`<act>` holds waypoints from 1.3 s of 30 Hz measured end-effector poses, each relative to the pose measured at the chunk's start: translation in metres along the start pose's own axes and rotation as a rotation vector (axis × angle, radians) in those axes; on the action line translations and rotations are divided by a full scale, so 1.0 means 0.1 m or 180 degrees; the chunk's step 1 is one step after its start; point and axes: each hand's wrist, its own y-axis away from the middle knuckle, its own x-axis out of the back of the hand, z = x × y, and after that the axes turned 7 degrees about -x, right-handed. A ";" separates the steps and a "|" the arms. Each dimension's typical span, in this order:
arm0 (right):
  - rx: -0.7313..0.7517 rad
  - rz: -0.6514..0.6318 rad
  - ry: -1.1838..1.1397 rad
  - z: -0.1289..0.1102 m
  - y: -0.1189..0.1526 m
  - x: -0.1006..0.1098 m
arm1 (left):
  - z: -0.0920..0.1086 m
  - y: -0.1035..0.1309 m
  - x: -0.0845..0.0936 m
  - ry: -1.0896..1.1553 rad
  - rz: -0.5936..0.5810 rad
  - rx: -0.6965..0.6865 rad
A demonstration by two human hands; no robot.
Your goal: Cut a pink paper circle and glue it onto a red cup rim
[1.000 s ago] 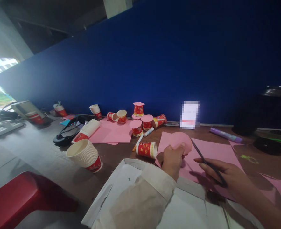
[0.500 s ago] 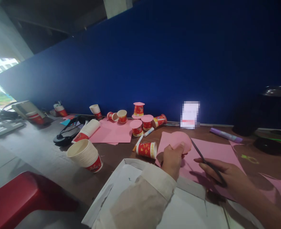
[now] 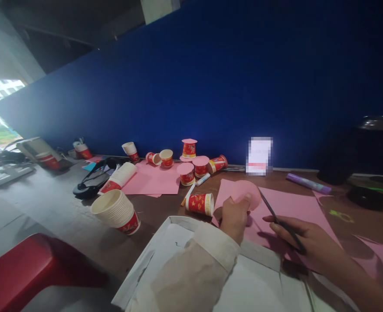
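Observation:
My left hand (image 3: 236,216) pinches a round piece of pink paper (image 3: 247,190) between thumb and fingers, above a larger pink sheet (image 3: 289,208). My right hand (image 3: 303,238) is closed on dark scissors (image 3: 277,219), whose blade reaches up to the right edge of the round piece. Just left of my left hand a red paper cup (image 3: 199,204) lies on its side. Beyond it stand red cups with pink discs on them, one (image 3: 187,175) at the front and one (image 3: 188,148) raised behind.
A white box (image 3: 178,225) lies under my left forearm. Stacked paper cups (image 3: 113,210) stand at the left, near a red stool (image 3: 31,268). A glue stick (image 3: 308,183) lies at the right, and a lit screen (image 3: 259,156) leans on the blue partition (image 3: 276,78).
The scissors and my right hand have shifted very slightly to the left, against the round piece. My left hand has hardly moved and still holds the paper.

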 end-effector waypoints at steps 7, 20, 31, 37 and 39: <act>-0.0161 0.0064 -0.0210 0.00 0.01 -0.03 | -0.03 0.01 0.01 -0.0309 -0.0160 -0.0230; -0.0020 0.0163 0.0226 0.06 -0.02 0.01 | -0.04 0.01 0.00 -0.0236 -0.0232 -0.0198; 0.0156 0.0278 0.0420 0.08 -0.03 0.01 | -0.01 0.01 0.00 -0.0123 -0.0164 -0.0128; 0.0283 0.0249 0.0592 0.15 -0.06 0.02 | 0.00 0.02 0.00 -0.0075 -0.0261 -0.0254; 0.0247 0.0223 0.0562 0.15 -0.07 0.02 | 0.01 0.02 0.00 -0.0127 -0.0216 -0.0204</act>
